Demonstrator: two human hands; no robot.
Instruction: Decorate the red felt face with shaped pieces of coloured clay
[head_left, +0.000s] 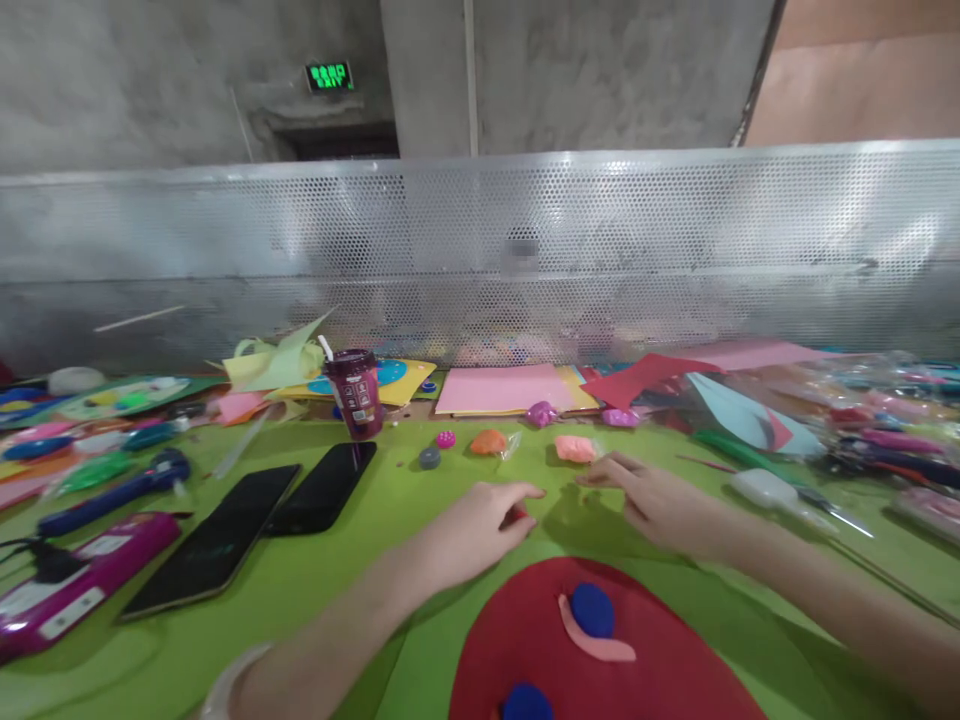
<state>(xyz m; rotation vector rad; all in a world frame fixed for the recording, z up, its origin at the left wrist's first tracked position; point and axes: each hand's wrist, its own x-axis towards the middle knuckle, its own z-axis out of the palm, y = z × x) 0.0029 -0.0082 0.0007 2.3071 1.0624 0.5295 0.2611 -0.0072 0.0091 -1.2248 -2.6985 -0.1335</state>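
My left hand (484, 525) hovers over the green table, its thumb and index finger apart and the other fingers curled in. A small reddish patch shows inside the curl; what it is I cannot make out. With bent, parted fingers, my right hand (652, 500) reaches just short of a lump of pink clay (574, 449) in clear wrapping. Left of that lies an orange clay lump (489, 442), also wrapped. Below both hands is a rounded red sheet (555, 640) bearing a blue clay disc (592, 609), a curved pink clay strip (600, 645) and another blue disc (526, 702).
Two black phones (217, 540), a magenta power strip (90, 575) and a blue glue gun (120, 495) lie left. A purple cup (355, 393) with a straw stands behind. Coloured paper (510, 388) lines the perforated metal panel (600, 250). Scissors (832, 508) lie right.
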